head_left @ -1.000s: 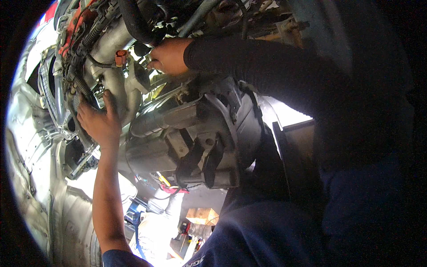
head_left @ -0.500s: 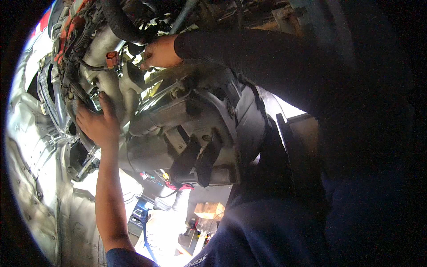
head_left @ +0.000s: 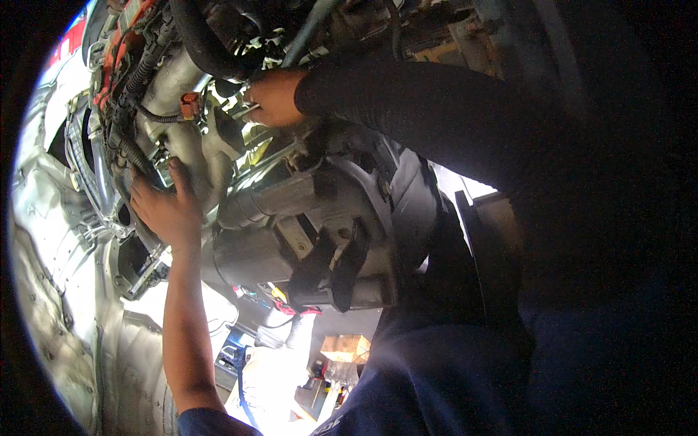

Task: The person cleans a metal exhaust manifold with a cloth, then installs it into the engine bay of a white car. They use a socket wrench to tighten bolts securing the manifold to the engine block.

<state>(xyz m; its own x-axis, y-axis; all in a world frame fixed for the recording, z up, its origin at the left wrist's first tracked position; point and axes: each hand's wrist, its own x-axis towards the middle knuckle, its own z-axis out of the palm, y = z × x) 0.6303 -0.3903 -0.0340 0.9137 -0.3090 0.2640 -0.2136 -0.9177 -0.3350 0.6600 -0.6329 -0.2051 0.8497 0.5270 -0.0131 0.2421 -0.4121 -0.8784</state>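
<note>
My left hand (head_left: 169,212) reaches up with the thumb spread from the fingers. It rests against the engine beside a ribbed black wiring conduit (head_left: 133,155) and a pale metal pipe (head_left: 187,150); the fingertips are partly hidden. My right hand (head_left: 276,100), below a black sleeve, reaches in among the engine parts under a thick black hose (head_left: 198,42). Its fingers are curled, and whatever they grip is too dark and small to make out. An orange-brown connector (head_left: 190,106) on a corrugated cable hangs between the two hands.
A large grey housing with brackets (head_left: 291,251) fills the middle below my hands. Bare body metal (head_left: 51,269) runs down the left. Through the gap below, a wooden box (head_left: 345,348) and a brightly lit person's clothing (head_left: 269,370) show. A grey rod (head_left: 309,33) slants above my right hand.
The view has shifted slightly, so everything sits a little lower and to the right. Both hands stay at about the same engine parts; my right fingers look slightly more drawn back.
</note>
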